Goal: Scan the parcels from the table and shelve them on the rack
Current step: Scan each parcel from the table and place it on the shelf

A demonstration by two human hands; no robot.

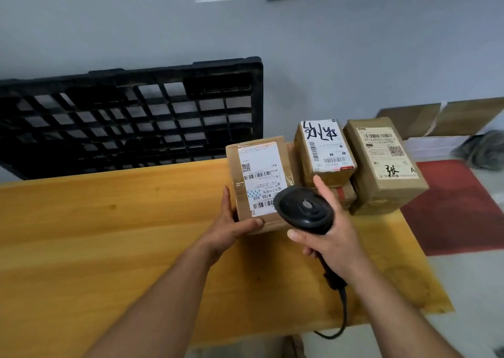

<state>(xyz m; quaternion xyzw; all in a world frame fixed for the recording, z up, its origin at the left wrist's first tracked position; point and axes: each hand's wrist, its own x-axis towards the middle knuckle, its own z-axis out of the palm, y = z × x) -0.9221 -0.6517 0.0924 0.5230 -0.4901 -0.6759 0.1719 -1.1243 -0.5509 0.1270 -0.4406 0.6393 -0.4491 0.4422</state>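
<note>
A brown parcel (259, 172) with a white barcode label lies on the yellow wooden table (109, 235). My left hand (231, 221) grips its near left corner, thumb on the front edge. My right hand (332, 235) holds a black barcode scanner (305, 210), its head over the parcel's near right corner. To the right, a second parcel (324, 150) with black handwriting rests on top of another box (346, 197). A taller parcel (384, 164) stands at the far right of the table. No rack is in view.
A black plastic pallet (131, 118) leans on the grey wall behind the table. The scanner's cable (341, 319) hangs off the table's near edge. Right of the table lie a red floor mat (458, 207), flat cardboard (441, 118) and a grey cloth (482, 150).
</note>
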